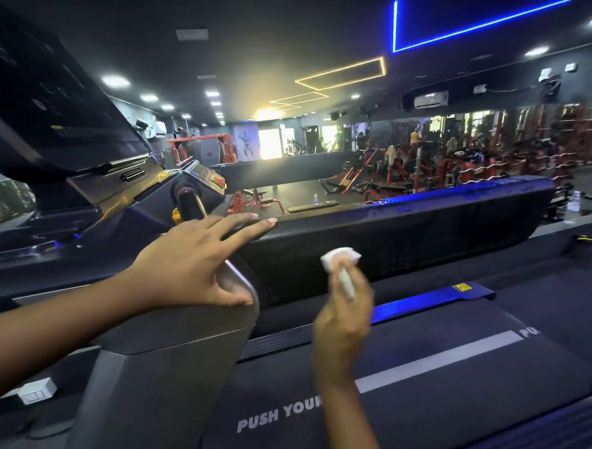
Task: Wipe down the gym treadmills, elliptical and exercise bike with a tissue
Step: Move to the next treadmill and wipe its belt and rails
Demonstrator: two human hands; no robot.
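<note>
our left hand (196,263) rests flat, fingers spread, on the treadmill (407,237) handrail; our right hand (343,316) pinches the tissue (341,257).

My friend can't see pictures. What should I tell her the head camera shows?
A person's right hand pinches a folded white tissue above a treadmill belt printed PUSH YOUR. Their left hand, fingers spread, rests on the treadmill's grey post. Behind is a dim gym with red weight machines.
</note>
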